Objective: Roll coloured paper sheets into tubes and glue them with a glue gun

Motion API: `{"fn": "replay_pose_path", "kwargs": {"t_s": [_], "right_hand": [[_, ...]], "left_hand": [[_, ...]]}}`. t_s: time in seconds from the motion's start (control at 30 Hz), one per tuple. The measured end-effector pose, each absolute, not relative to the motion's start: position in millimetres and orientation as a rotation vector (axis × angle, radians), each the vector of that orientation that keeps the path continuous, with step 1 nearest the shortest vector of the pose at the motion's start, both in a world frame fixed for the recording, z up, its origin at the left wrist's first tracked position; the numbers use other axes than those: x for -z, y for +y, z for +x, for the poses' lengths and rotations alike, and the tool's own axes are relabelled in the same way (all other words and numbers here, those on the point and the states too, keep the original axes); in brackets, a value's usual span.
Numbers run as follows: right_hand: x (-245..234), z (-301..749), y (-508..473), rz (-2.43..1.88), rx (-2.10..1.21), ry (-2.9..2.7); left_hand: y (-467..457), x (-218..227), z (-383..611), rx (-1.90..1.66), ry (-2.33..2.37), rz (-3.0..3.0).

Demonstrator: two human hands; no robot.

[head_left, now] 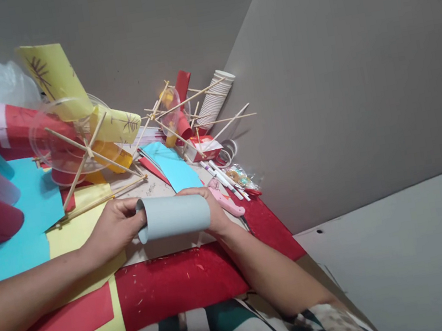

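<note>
A pale blue-grey paper tube (174, 215) lies on its side between both hands, just above the table. My left hand (114, 228) grips its open left end, fingers curled over the rim. My right hand (210, 210) wraps round the right end from behind, mostly hidden by the tube. Under the tube is a beige work surface, with a red paper sheet (172, 284) in front of it.
Pink scissors (227, 202) and white pens (223, 178) lie just right of the hands. Behind are a light blue sheet (174, 168), wooden skewer frames with clear plastic lids (76, 149), yellow rolled paper (53, 74), stacked paper cups (214, 99), and coloured sheets at left. Grey walls close the corner.
</note>
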State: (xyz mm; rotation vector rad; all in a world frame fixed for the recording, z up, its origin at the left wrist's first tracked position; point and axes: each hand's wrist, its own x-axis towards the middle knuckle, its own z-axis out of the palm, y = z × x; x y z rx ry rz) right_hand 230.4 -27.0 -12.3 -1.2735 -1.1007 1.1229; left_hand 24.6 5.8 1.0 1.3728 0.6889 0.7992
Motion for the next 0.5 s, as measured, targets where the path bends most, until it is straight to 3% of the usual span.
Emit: {"fn": "replay_pose_path", "kwargs": {"t_s": [0.5], "right_hand": [[7.9, 226.5, -32.3, -1.285, -1.177, -1.132]], "left_hand": [[5.4, 2.5, 25.2, -0.746, 0.702, 1.270]]}}
